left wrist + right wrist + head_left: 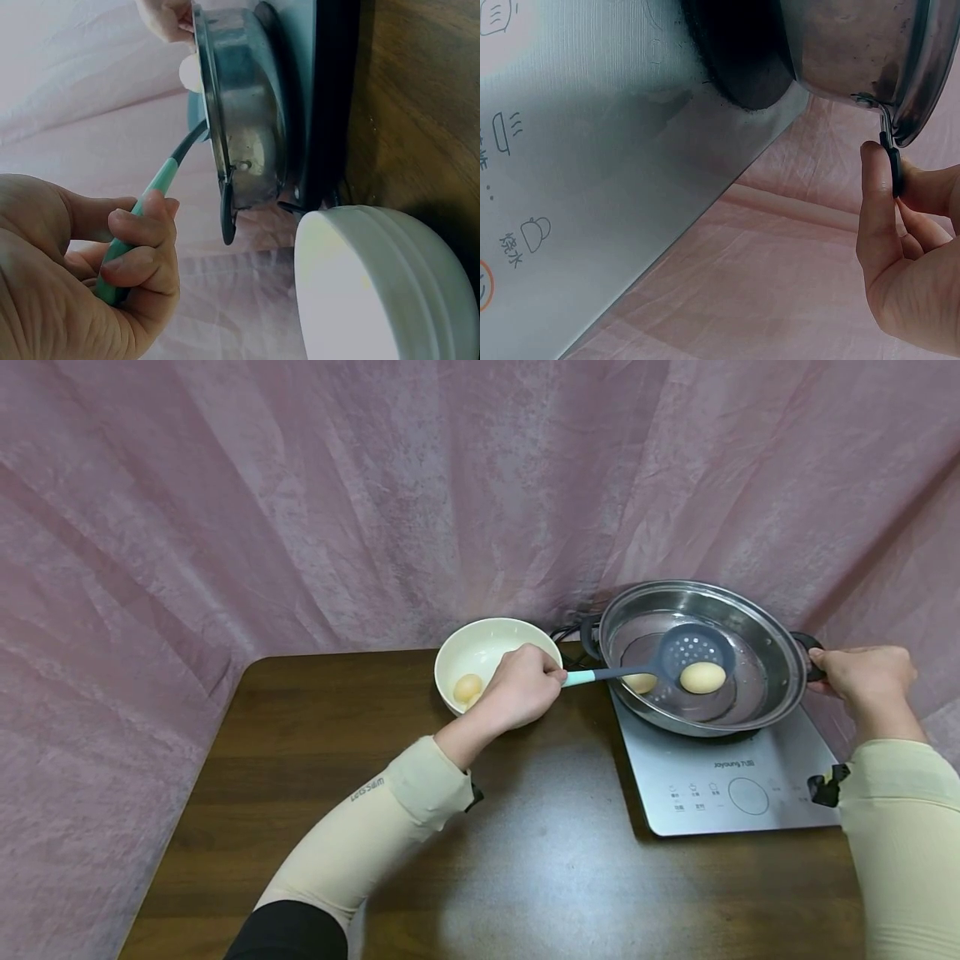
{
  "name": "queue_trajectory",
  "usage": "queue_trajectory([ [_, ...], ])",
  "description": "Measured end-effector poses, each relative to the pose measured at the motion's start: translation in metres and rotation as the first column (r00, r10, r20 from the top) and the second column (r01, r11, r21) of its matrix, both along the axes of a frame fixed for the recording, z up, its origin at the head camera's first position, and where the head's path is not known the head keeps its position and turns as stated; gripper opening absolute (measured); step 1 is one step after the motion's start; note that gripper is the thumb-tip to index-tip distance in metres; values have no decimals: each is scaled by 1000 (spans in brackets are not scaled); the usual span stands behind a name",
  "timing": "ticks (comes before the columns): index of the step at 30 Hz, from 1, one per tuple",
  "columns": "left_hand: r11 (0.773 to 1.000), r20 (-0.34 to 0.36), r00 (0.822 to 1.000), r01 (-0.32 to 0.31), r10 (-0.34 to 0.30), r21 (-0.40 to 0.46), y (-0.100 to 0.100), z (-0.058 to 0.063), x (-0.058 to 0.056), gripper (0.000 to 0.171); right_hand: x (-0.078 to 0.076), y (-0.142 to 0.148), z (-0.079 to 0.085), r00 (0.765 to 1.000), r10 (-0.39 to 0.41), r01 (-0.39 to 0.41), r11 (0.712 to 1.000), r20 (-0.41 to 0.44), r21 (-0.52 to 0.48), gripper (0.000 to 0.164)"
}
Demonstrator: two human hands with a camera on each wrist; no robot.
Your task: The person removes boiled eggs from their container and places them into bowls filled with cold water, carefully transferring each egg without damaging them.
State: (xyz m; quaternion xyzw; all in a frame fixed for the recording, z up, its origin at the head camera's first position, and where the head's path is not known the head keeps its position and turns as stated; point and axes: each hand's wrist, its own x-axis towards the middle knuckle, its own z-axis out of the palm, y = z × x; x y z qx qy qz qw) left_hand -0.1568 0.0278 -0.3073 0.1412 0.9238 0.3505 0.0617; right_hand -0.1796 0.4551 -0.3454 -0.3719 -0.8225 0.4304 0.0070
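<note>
My left hand (523, 687) grips the mint-green handle of a grey slotted skimmer (693, 642). One egg (702, 677) rests in the skimmer's bowl, over the steel pot (677, 727). A second egg (640, 682) is low in the pot, partly hidden behind the skimmer's neck. With thumb and fingers, my right hand (873, 681) pinches the pot's black side handle; the right wrist view shows this hold on the handle (897, 169). Below my left hand, the white bowl (498, 631) contains eggs (468, 687), partly covered by the hand.
The pot stands on a silver induction cooktop (738, 793) at the table's right. Black cords (567, 633) lie between bowl and pot. A pink curtain (375, 510) hangs behind the brown wooden table (315, 760).
</note>
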Motion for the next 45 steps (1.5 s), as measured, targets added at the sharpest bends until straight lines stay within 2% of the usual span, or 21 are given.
queue_trajectory([
  [3, 1000, -3, 1000, -3, 3, -1, -1, 0, 0, 40, 1, -3, 2, 1000, 3, -3, 1000, 6, 6, 53],
  [4, 1000, 1, 1000, -3, 3, -1, -1, 0, -1, 39, 3, -6, 5, 999, 28, -29, 999, 32, 23, 60],
  [12, 1000, 13, 1000, -12, 12, 11, -6, 3, -2, 37, 8, -14, 12, 999, 34, -34, 999, 37, 10, 60],
  [18, 998, 39, 999, -39, 37, 43, -14, 6, -7, 26, 7, -12, 9, 999, 37, -38, 999, 35, 29, 59],
  [25, 992, 107, 991, -90, 81, 89, -30, 11, -9, 21, 5, -13, 10, 999, 40, -41, 999, 27, 18, 59],
  [34, 987, 87, 988, -137, 130, 84, -50, 19, -12, 22, 5, -15, 13, 998, 46, -47, 998, 31, 28, 60],
  [45, 972, 107, 975, -206, 194, 111, -81, 23, -14, 22, 5, -11, 11, 998, 45, -47, 998, 44, 39, 62],
])
